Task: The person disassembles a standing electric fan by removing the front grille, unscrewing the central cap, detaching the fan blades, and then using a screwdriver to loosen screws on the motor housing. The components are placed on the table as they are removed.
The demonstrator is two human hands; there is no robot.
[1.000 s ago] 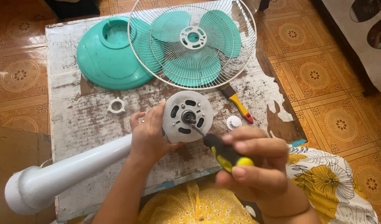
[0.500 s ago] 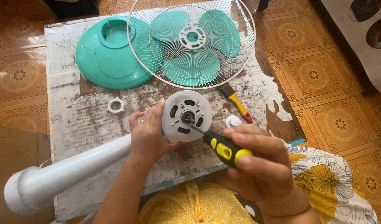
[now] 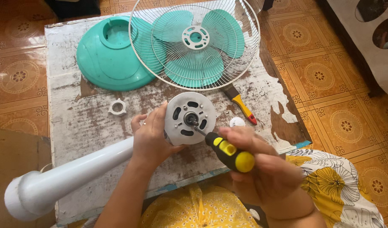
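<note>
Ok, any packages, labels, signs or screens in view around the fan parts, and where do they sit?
None that show: no package, label, sign or screen on the worn white table.
What lies there is bare fan parts: the grey motor face, the wire guard and the teal cover.
Whether the yellow-and-black screwdriver carries a marking cannot be told.

Upper frame: round teal plastic fan cover [image 3: 107, 57]; white wire fan guard [image 3: 195, 44] over teal blades; centre left: small white plastic ring nut [image 3: 117, 107].
</note>
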